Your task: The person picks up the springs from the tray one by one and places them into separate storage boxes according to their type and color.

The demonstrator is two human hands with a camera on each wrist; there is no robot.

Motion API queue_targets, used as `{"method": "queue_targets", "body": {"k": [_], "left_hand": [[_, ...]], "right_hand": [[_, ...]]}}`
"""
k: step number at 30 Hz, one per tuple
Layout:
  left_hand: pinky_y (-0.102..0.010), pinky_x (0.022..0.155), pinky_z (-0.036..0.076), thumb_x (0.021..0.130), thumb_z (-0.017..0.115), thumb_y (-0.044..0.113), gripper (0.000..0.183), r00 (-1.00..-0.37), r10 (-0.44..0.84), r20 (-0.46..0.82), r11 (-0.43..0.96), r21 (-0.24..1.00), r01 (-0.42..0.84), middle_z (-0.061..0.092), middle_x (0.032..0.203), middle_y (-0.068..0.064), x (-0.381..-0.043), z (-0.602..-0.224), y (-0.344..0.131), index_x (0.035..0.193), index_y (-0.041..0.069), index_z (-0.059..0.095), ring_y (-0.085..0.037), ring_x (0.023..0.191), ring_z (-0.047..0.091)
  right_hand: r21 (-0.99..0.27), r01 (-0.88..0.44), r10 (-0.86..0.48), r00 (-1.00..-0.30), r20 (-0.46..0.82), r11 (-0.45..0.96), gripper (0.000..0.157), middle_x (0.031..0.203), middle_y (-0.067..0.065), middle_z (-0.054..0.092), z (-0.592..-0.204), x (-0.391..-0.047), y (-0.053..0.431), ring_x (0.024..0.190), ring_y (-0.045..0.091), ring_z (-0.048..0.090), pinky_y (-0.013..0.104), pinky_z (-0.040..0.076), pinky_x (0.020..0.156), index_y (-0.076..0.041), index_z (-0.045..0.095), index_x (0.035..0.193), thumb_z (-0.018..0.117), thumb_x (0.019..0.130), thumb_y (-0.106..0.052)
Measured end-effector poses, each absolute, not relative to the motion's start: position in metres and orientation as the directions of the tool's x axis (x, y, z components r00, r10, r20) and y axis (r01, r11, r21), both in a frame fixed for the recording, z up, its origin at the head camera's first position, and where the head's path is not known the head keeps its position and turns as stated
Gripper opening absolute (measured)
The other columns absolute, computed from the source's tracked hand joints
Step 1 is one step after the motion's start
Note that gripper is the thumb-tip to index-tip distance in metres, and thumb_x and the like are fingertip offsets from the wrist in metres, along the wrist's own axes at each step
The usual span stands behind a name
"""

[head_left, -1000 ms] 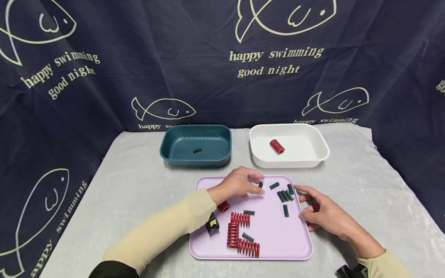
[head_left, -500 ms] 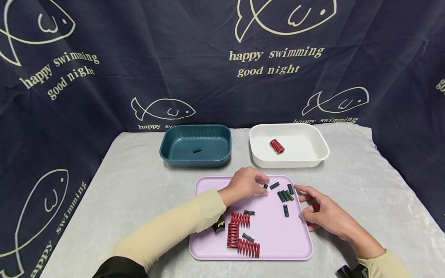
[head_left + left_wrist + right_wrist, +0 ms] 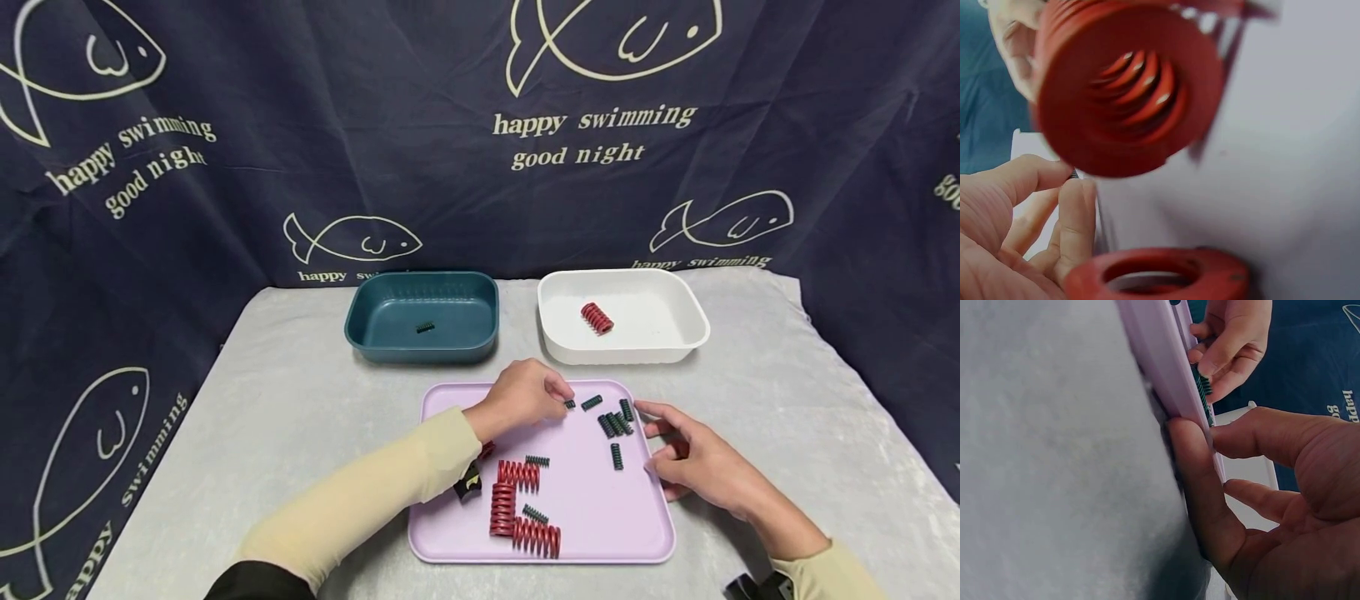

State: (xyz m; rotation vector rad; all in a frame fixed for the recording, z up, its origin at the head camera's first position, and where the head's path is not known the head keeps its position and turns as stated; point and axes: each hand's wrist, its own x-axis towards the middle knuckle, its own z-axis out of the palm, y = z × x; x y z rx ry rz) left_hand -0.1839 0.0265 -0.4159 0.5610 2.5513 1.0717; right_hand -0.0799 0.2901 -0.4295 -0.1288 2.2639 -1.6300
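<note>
Between thumb and forefinger, my left hand point(image 3: 523, 393) pinches a small dark green spring point(image 3: 570, 403) over the far part of the lilac tray point(image 3: 592, 508). Only the spring's end shows at the fingertips in the left wrist view. My right hand point(image 3: 701, 458) holds the tray's right rim, its thumb on one side of the edge and fingers on the other in the right wrist view. Just right of the left hand lies another green spring point(image 3: 592, 402), with a cluster of green springs point(image 3: 615, 423) beyond it. Thick red springs point(image 3: 502, 508) lie at the tray's near left, two thin green ones beside them.
Behind the tray stand a teal bin point(image 3: 422, 344) with one small green spring and a white bin point(image 3: 660, 333) with one red spring. A dark blue curtain point(image 3: 450, 167) hangs behind the table point(image 3: 300, 400), which has a light grey cloth.
My left hand moved right with the pinched green spring, then slightly back left, the spring turning at the fingertips. The right hand keeps its place at the tray's rim.
</note>
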Motion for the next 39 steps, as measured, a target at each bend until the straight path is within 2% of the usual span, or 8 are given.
{"method": "queue_targets", "body": {"k": [4, 12, 19, 22, 28, 31, 35, 39], "left_hand": [[-0.021, 0.050, 0.050, 0.079, 0.083, 0.003, 0.022, -0.871, 0.446, -0.205, 0.606, 0.785, 0.126, 0.070, 0.072, 0.013, -0.185, -0.409, 0.024, 0.096, 0.017, 0.084, -0.013, 0.054, 0.068], [-0.028, 0.056, 0.060, 0.082, 0.074, -0.005, 0.024, -0.842, 0.464, -0.276, 0.489, 0.872, -0.016, 0.073, 0.079, 0.004, -0.184, -0.404, 0.018, 0.098, 0.011, 0.082, -0.019, 0.058, 0.071], [-0.033, 0.059, 0.062, 0.081, 0.070, -0.009, 0.030, -0.825, 0.496, -0.269, 0.408, 0.911, -0.052, 0.070, 0.080, -0.002, -0.186, -0.401, 0.011, 0.104, 0.007, 0.082, -0.018, 0.057, 0.069], [-0.034, 0.061, 0.063, 0.080, 0.067, -0.011, 0.033, -0.817, 0.511, -0.267, 0.374, 0.925, -0.069, 0.069, 0.080, -0.004, -0.187, -0.396, 0.007, 0.107, 0.003, 0.081, -0.020, 0.061, 0.070], [-0.036, 0.063, 0.064, 0.084, 0.069, -0.011, 0.032, -0.807, 0.528, -0.265, 0.295, 0.948, -0.119, 0.066, 0.081, -0.010, -0.191, -0.388, 0.000, 0.113, -0.001, 0.078, -0.035, 0.078, 0.074], [-0.037, 0.065, 0.064, 0.088, 0.068, -0.009, 0.031, -0.807, 0.527, -0.265, 0.271, 0.953, -0.136, 0.070, 0.089, -0.018, -0.195, -0.385, -0.006, 0.117, -0.002, 0.077, -0.032, 0.081, 0.074], [-0.037, 0.067, 0.064, 0.089, 0.068, -0.007, 0.031, -0.818, 0.520, -0.248, 0.262, 0.957, -0.123, 0.071, 0.098, -0.025, -0.201, -0.381, -0.014, 0.119, -0.002, 0.076, -0.020, 0.078, 0.072], [-0.036, 0.069, 0.064, 0.089, 0.069, -0.004, 0.031, -0.827, 0.506, -0.247, 0.259, 0.957, -0.127, 0.071, 0.093, -0.018, -0.207, -0.374, -0.024, 0.119, 0.000, 0.076, -0.016, 0.078, 0.070]], "right_hand": [[-0.932, 0.129, -0.271, -0.935, -0.228, 0.339, 0.081, 0.131, 0.029, 0.041, -0.430, -0.080, 0.290, 0.085, 0.022, 0.064, 0.043, 0.061, 0.055, -0.001, 0.031, 0.158, 0.067, 0.086, 0.010], [-0.933, 0.130, -0.273, -0.934, -0.229, 0.337, 0.080, 0.131, 0.028, 0.041, -0.430, -0.080, 0.290, 0.085, 0.022, 0.064, 0.043, 0.061, 0.055, -0.001, 0.031, 0.158, 0.067, 0.087, 0.010], [-0.934, 0.133, -0.277, -0.932, -0.232, 0.332, 0.081, 0.131, 0.029, 0.041, -0.430, -0.080, 0.290, 0.086, 0.023, 0.065, 0.043, 0.061, 0.055, -0.001, 0.031, 0.158, 0.067, 0.087, 0.010], [-0.930, 0.136, -0.272, -0.933, -0.236, 0.340, 0.081, 0.131, 0.028, 0.041, -0.430, -0.080, 0.290, 0.086, 0.023, 0.065, 0.043, 0.061, 0.055, -0.001, 0.031, 0.158, 0.067, 0.086, 0.010], [-0.926, 0.136, -0.261, -0.936, -0.237, 0.352, 0.082, 0.132, 0.028, 0.043, -0.430, -0.080, 0.289, 0.085, 0.025, 0.061, 0.043, 0.061, 0.055, -0.003, 0.033, 0.158, 0.068, 0.086, 0.009], [-0.928, 0.138, -0.260, -0.936, -0.236, 0.345, 0.082, 0.132, 0.028, 0.043, -0.430, -0.080, 0.289, 0.085, 0.025, 0.060, 0.044, 0.061, 0.055, -0.002, 0.032, 0.158, 0.068, 0.086, 0.010], [-0.927, 0.143, -0.258, -0.936, -0.241, 0.347, 0.082, 0.132, 0.028, 0.043, -0.430, -0.080, 0.289, 0.085, 0.026, 0.060, 0.044, 0.061, 0.055, -0.003, 0.032, 0.159, 0.068, 0.086, 0.010], [-0.924, 0.147, -0.258, -0.934, -0.247, 0.352, 0.082, 0.133, 0.028, 0.044, -0.430, -0.080, 0.290, 0.085, 0.026, 0.059, 0.044, 0.061, 0.055, -0.003, 0.033, 0.159, 0.068, 0.086, 0.009]]}}
